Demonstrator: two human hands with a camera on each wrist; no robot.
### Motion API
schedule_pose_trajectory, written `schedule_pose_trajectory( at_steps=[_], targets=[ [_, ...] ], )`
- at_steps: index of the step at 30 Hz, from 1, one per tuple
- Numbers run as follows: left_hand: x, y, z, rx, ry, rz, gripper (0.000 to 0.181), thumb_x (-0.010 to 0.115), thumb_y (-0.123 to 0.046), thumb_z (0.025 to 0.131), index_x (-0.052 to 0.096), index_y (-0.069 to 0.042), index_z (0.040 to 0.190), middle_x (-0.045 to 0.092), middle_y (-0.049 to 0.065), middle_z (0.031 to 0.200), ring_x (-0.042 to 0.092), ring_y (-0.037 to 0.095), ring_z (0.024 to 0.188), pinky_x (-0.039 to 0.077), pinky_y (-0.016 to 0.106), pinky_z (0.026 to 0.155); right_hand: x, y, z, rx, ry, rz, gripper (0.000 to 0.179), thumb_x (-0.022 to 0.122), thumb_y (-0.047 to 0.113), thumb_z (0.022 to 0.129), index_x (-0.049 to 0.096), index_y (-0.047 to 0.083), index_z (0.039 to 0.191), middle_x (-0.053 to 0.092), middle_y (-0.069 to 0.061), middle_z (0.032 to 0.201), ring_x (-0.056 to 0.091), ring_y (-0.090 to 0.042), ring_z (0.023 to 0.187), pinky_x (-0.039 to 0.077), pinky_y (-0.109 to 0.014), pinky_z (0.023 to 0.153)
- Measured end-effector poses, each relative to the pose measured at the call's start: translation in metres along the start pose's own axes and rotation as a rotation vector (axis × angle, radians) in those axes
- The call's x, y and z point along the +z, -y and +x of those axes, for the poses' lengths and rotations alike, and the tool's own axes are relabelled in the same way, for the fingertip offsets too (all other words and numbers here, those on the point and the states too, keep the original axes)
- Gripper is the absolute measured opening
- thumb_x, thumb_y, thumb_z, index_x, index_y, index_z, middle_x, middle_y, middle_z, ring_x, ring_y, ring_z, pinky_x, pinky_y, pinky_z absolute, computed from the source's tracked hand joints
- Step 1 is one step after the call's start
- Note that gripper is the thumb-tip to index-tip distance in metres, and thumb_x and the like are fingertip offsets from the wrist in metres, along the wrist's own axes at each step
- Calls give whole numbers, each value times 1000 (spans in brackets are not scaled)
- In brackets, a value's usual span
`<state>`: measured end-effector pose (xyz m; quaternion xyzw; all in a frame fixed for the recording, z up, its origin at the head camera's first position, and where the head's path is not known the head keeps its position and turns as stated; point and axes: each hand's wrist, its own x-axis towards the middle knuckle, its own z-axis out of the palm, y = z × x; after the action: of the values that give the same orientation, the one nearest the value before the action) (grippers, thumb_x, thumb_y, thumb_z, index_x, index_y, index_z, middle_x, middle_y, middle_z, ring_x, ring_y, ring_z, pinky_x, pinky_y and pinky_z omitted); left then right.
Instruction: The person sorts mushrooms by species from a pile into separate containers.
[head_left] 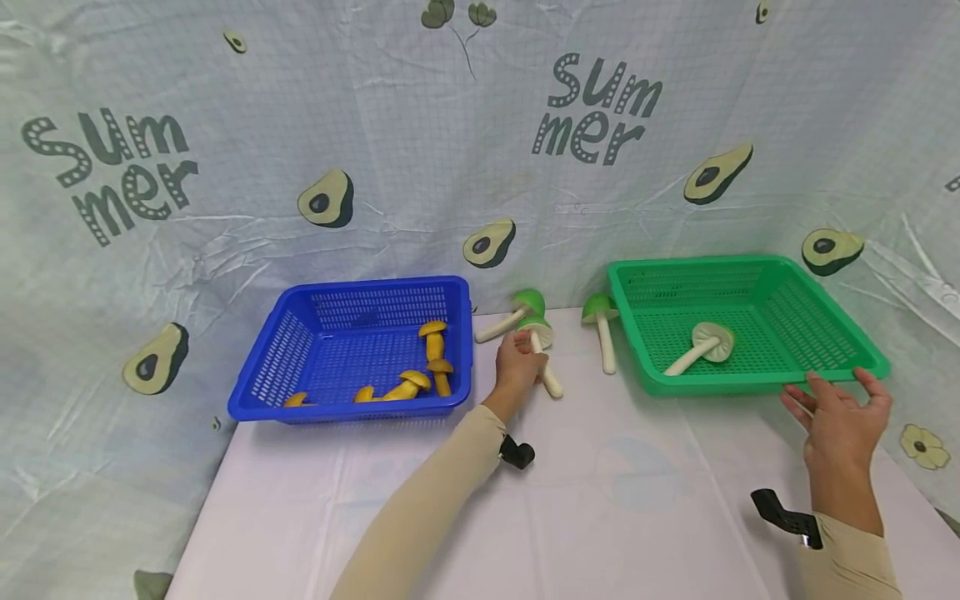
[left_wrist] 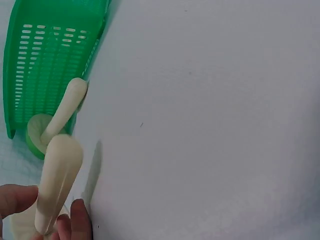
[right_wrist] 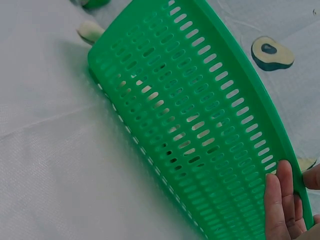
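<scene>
My left hand (head_left: 516, 368) pinches the pale stem of a green-capped toy mushroom (head_left: 553, 385) at the middle of the table. In the left wrist view, thumb and fingers lie on either side of that stem (left_wrist: 60, 167). My right hand (head_left: 843, 429) grips the front rim of the green basket (head_left: 720, 385), near its right corner. The right wrist view has its fingers (right_wrist: 274, 200) against the slotted wall, with the thumb on the rim's other side. One mushroom (head_left: 712, 343) lies inside that basket, pale underside showing.
Behind my left hand lies another green-capped mushroom (head_left: 529, 302). One more mushroom (head_left: 600, 310) lies just left of the green basket. At left, a blue basket (head_left: 258, 412) holds several yellow mushrooms (head_left: 407, 385). A printed cloth (head_left: 405, 150) hangs behind the table (head_left: 615, 517).
</scene>
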<state>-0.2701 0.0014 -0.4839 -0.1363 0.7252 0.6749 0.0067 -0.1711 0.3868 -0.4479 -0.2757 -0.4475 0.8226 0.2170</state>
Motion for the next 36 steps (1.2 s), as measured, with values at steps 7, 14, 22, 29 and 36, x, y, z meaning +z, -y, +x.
schedule_pose_trajectory(
  at_steps=[7, 14, 22, 29, 36],
  targets=[
    [1, -5, -8, -24, -47, 162, 51, 79, -2, 84, 57, -3, 131, 65, 12, 110, 63, 23, 99, 55, 33, 84, 1, 2, 0, 4, 11, 18, 79, 78, 4, 87, 28, 32, 141, 56, -2, 105, 73, -25, 61, 60, -35, 57],
    [-1, -10, -10, -31, -3, 266, 39, 73, -3, 84, 67, -2, 123, 71, 10, 105, 68, 23, 97, 56, 33, 83, 2, 4, 1, 2, 14, 39, 78, 77, 1, 88, 28, 32, 140, 56, -3, 102, 73, -26, 60, 60, -35, 57],
    [-5, -15, -10, -126, 105, 261, 20, 71, -4, 88, 72, -2, 108, 71, 12, 97, 68, 20, 72, 59, 34, 61, 3, 3, 0, 7, -17, 5, 81, 80, 5, 86, 28, 33, 142, 56, -2, 104, 73, -24, 60, 60, -34, 56],
    [-9, -14, -10, -189, 163, 77, 27, 69, -1, 89, 68, 0, 117, 67, 11, 94, 65, 18, 75, 61, 39, 64, 3, 3, 0, -1, -11, 5, 82, 81, 6, 85, 28, 32, 142, 58, -2, 103, 73, -24, 61, 60, -34, 57],
    [-12, -11, -10, -144, 209, -20, 32, 70, -3, 91, 66, -2, 123, 69, 9, 99, 63, 16, 80, 61, 38, 68, 2, 3, 1, 0, -6, 20, 79, 79, 4, 86, 29, 32, 140, 57, -3, 102, 73, -25, 59, 60, -35, 56]
  ],
)
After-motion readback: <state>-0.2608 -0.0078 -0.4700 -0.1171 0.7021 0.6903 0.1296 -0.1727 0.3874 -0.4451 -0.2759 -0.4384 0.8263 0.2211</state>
